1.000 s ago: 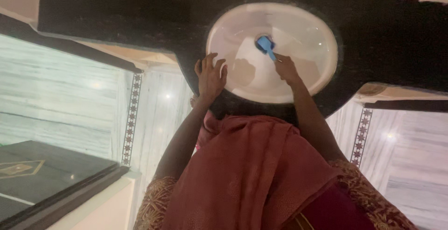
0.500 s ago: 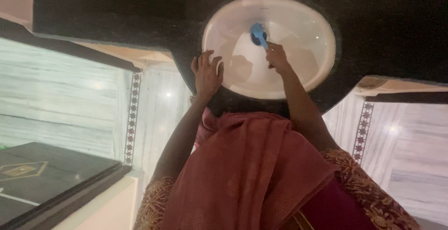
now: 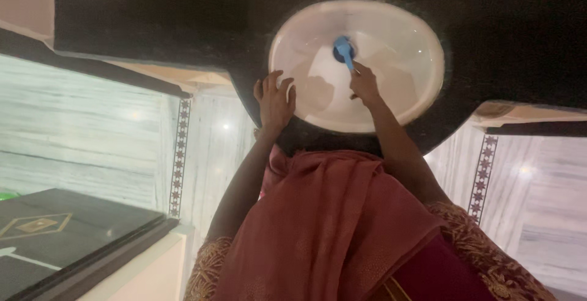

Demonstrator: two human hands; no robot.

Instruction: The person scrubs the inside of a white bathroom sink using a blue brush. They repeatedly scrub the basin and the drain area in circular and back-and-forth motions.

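1. Head view: a white oval sink (image 3: 403, 102) is set into a dark stone bench (image 3: 153, 26), close to the bench's near edge.
2. The right hand (image 3: 365, 85) reaches into the basin, its fingers closed around the handle of a blue brush (image 3: 344, 49).
3. The brush head lies at the bottom of the basin, over the dark drain toward the bench's far edge.
4. The left hand (image 3: 274, 102) rests flat on the near left rim of the sink, fingers spread apart, gripping nothing.
5. A red draped cloth (image 3: 330, 221) with gold-patterned sleeves fills the lower middle, below the bench's near edge.
6. Pale marble floor (image 3: 79, 136) lies on either side.
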